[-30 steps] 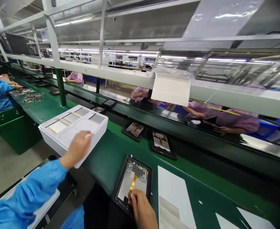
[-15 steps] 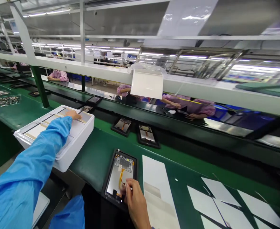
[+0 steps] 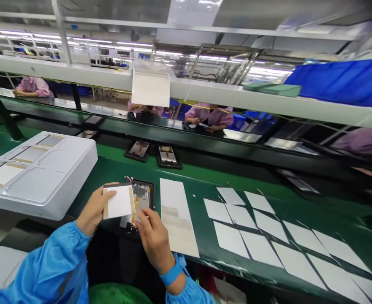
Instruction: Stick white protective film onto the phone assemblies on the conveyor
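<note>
A flat white battery (image 3: 120, 203) with tan strips along two sides and a dark top edge is in my left hand (image 3: 94, 207), thumb on its face. Thin wires stick up beside its top corner. Below and behind it lies an opened tablet (image 3: 144, 193), its circuit board and orange ribbon cable partly showing. My right hand (image 3: 156, 236) is at the battery's lower right corner, over the tablet, its fingers curled together. Whatever is between those fingertips is too small to make out. To the right of the tablet lies a long white sheet (image 3: 179, 211) with a greyish patch.
At left stands a white plastic tray (image 3: 74, 177) with similar batteries in some compartments. Several flat white pieces (image 3: 268, 226) with thin leads lie in rows at right. More opened tablets (image 3: 168, 156) rest along the dark line behind. People in pink sleeves (image 3: 209, 116) sit opposite.
My left hand has come out of the tray with a battery and brought it over the tablet. My right hand stays near the tablet. The view has swung to the right.
</note>
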`<state>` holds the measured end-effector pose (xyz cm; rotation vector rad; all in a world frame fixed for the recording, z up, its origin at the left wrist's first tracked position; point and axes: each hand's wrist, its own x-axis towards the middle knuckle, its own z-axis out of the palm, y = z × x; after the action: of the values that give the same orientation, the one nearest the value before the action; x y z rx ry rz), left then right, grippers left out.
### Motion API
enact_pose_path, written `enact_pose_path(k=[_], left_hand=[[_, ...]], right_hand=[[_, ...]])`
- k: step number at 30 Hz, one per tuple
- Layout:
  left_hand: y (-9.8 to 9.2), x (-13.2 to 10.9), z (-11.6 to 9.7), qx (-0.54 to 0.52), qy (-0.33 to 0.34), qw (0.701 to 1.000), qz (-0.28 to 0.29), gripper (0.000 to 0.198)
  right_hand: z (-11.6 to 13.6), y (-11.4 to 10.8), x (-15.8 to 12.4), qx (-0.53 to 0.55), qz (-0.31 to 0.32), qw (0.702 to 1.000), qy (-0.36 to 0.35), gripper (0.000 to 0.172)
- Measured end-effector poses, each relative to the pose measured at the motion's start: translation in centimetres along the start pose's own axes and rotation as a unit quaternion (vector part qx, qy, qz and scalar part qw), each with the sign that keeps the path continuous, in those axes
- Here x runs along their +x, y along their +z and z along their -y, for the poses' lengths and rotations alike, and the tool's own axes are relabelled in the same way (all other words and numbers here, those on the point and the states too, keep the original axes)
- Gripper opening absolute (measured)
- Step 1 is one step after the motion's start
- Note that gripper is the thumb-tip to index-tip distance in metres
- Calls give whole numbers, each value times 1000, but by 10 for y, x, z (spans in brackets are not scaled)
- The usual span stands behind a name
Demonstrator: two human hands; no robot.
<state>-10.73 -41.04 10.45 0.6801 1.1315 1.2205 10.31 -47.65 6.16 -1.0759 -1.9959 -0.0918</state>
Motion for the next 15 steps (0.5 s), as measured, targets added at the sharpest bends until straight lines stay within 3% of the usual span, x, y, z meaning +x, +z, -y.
enact_pose_path(k=[2, 5, 9, 15], left_hand=[[14, -9, 27, -14, -47, 999, 7, 49], [26, -14, 47, -47, -93, 994, 20, 44], [35, -23, 58, -93, -105, 989, 54, 41], [47, -36, 65, -91, -102, 990, 34, 38]], right_hand=[[-4, -3, -9, -28, 30, 999, 0, 26], [-11, -10, -27, -51, 62, 997, -12, 29], [-15, -16, -47, -60, 83, 994, -26, 29], [-16, -22, -59, -107, 99, 988, -51, 35]])
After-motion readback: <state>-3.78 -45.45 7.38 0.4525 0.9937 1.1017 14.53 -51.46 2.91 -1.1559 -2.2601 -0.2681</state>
